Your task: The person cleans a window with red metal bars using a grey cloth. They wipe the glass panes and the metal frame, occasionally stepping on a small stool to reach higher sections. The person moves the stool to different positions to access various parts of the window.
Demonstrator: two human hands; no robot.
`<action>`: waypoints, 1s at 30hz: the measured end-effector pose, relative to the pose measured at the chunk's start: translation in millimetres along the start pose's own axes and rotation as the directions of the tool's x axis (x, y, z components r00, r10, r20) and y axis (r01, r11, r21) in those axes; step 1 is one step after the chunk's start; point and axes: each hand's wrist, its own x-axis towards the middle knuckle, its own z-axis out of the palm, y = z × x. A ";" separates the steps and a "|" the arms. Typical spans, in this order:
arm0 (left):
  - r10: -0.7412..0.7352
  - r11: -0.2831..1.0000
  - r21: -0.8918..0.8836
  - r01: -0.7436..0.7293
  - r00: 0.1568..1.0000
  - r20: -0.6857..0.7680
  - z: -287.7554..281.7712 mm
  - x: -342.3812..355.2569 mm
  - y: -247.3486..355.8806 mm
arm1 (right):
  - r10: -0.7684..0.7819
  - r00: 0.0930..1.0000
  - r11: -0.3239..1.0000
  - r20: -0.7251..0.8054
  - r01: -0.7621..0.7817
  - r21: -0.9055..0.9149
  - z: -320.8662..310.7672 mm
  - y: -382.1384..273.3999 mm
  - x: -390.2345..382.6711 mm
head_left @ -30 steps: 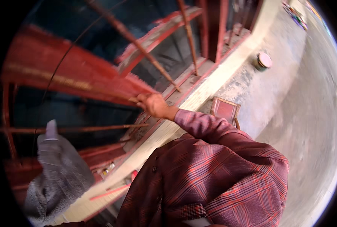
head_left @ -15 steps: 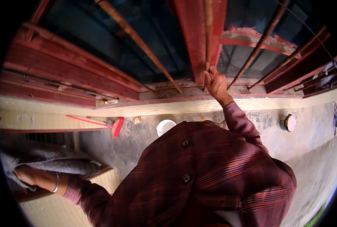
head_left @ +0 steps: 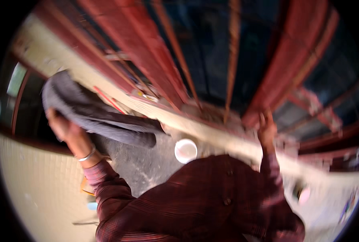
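Observation:
Held up at the left, a grey cloth (head_left: pixel 107 117) hangs long and folded from my left hand (head_left: pixel 64 129), which is closed on it. The cloth's far end reaches toward the middle, above the floor. My right hand (head_left: pixel 268 131) is raised to the window at the lower end of a red post (head_left: pixel 286 60). Its fingers look curled round the rusty bar (head_left: pixel 304 72) in front of that post, though motion smears them. Other upright rusty bars, such as one thin bar (head_left: pixel 232 56), stand to the left of this hand.
A white bucket (head_left: pixel 186 151) stands on the concrete floor (head_left: pixel 147 169) below the window ledge (head_left: pixel 203 129). A red-handled tool (head_left: pixel 109 100) shows partly behind the cloth. A dark opening and pale wall (head_left: pixel 30 181) lie at the left. A small round container (head_left: pixel 303 194) sits at the lower right.
The view has swung left. My left hand has lifted the grey cloth up and forward from the lower left. My right hand stays at the same post and bar.

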 end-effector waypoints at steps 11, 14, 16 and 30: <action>0.022 0.999 -0.037 -0.018 0.993 0.114 -10.6 0.5 -75.0 | -0.051 0.998 0.996 -0.023 0.053 0.071 -6.9 -15.1 3.6; -0.029 1.000 -0.010 0.030 0.998 0.060 -17.6 -3.2 -79.1 | -0.017 0.999 0.996 0.042 0.014 0.083 -7.5 -18.7 2.9; -0.025 1.000 -0.007 0.025 0.997 0.076 -20.3 4.7 -88.4 | 0.000 0.997 0.999 0.075 0.003 -0.046 -9.6 -10.9 -3.9; 0.134 0.991 -0.023 -0.133 0.974 0.182 55.7 167.8 -103.0 | -0.031 1.000 0.997 0.002 0.031 0.072 -4.5 -17.0 -0.7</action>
